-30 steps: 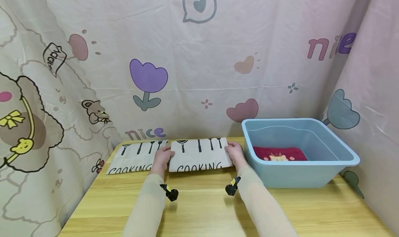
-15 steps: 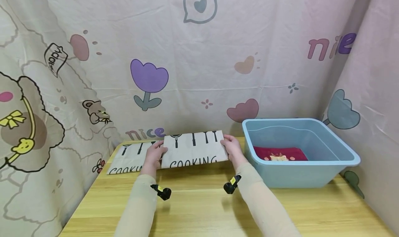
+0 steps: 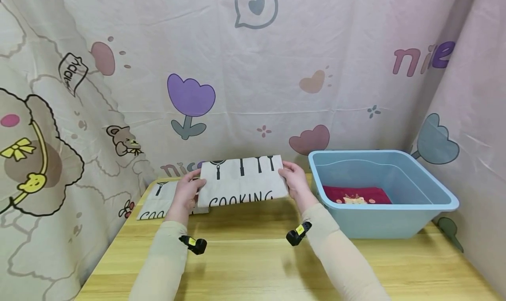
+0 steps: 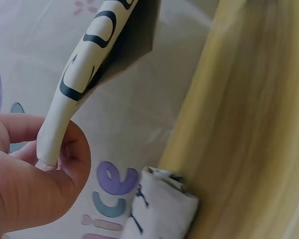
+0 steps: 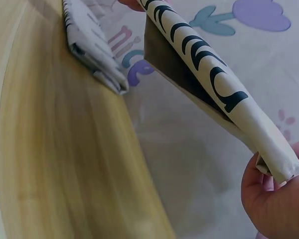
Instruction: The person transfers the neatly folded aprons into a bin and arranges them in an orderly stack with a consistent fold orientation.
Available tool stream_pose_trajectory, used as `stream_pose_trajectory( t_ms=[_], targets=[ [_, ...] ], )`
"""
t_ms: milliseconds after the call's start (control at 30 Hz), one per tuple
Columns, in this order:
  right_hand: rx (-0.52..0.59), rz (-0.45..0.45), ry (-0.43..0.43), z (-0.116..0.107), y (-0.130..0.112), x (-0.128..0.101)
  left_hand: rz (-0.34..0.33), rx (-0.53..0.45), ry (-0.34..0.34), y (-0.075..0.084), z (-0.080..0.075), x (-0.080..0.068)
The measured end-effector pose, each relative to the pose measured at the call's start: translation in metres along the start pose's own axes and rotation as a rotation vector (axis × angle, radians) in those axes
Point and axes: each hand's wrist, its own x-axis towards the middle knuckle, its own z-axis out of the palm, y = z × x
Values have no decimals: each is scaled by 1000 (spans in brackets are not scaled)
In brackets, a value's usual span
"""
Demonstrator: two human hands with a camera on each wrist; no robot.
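Note:
A folded white cloth printed COOKING (image 3: 242, 181) with black utensil shapes hangs in the air above the back of the wooden table (image 3: 253, 261). My left hand (image 3: 187, 192) grips its left edge, and my right hand (image 3: 291, 180) grips its right edge. The left wrist view shows the cloth's edge (image 4: 65, 112) pinched against my left hand (image 4: 30, 174). In the right wrist view the fold (image 5: 224, 89) ends in my right hand (image 5: 276, 196). A second folded COOKING cloth (image 3: 156, 204) lies flat at the back left, also visible as the second cloth (image 5: 92, 47).
A light blue plastic tub (image 3: 381, 195) stands at the right, with a folded red cloth (image 3: 356, 195) on its bottom. Printed curtains (image 3: 253, 81) close off the back and both sides. Black wrist cameras (image 3: 193, 244) sit on both sleeves.
Both hands have lifted the folded COOKING cloth off the table and slightly leftward, so it now hangs above the surface and overlaps the second cloth.

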Motion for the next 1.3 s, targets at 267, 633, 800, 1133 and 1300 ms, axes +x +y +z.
stream_pose_trajectory(
  t_ms=[267, 633, 800, 1133, 1300],
  targets=[
    [39, -23, -12, 3, -21, -12, 32, -39, -22, 17, -5, -12],
    [50, -77, -34, 2, -47, -28, 67, -40, -12, 42, -4, -31],
    [51, -109, -65, 0, -59, -33, 98, -36, -32, 51, -5, -37],
    [16, -112, -79, -13, -75, -38, 142, -65, -63, 65, 2, -50],
    [15, -113, -92, -22, -78, -42, 148, -79, -80, 69, 7, -56]
  ],
)
